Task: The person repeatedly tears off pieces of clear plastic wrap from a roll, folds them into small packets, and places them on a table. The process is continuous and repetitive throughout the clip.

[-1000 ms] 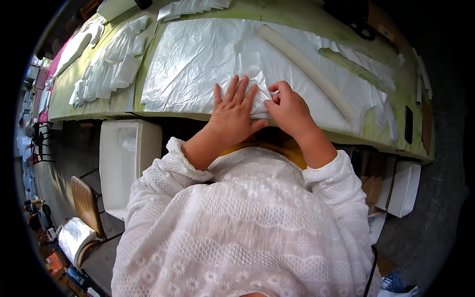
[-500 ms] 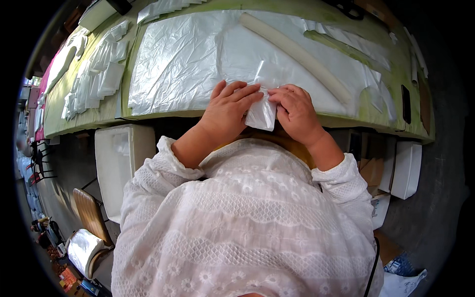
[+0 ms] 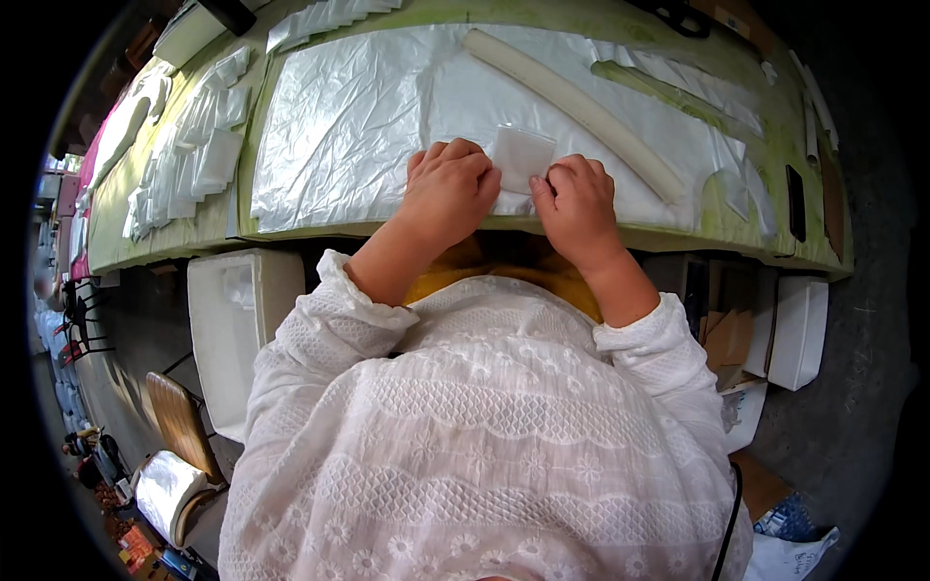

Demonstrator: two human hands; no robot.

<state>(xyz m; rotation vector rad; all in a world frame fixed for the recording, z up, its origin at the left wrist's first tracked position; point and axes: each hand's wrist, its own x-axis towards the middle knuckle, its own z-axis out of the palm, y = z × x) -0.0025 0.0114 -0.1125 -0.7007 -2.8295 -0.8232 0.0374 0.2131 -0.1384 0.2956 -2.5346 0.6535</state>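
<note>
A small folded clear plastic bag (image 3: 524, 155) lies flat by the table's near edge, between my two hands. My left hand (image 3: 448, 189) is closed at the bag's left edge, its fingers curled and their tips hidden. At the lower right side of the bag, my right hand (image 3: 578, 205) is closed too, with the thumb against the index finger and the plastic's edge. Beneath them spreads a large wrinkled clear plastic sheet (image 3: 339, 126). A long pale tube (image 3: 572, 111) rests slantwise on that sheet, beyond my right hand.
Stacks of folded plastic bags (image 3: 199, 145) cover the left of the green-covered table (image 3: 320, 230). A dark flat object (image 3: 795, 201) lies near its right edge. Below stand a white foam box (image 3: 242, 339) at left and a white box (image 3: 796, 334) at right. A chair (image 3: 179, 416) is lower left.
The bag's lower end, which hung over the table edge toward me, no longer hangs there; the bag looks squarer. My left fingers have curled from flat, and my right hand has closed more.
</note>
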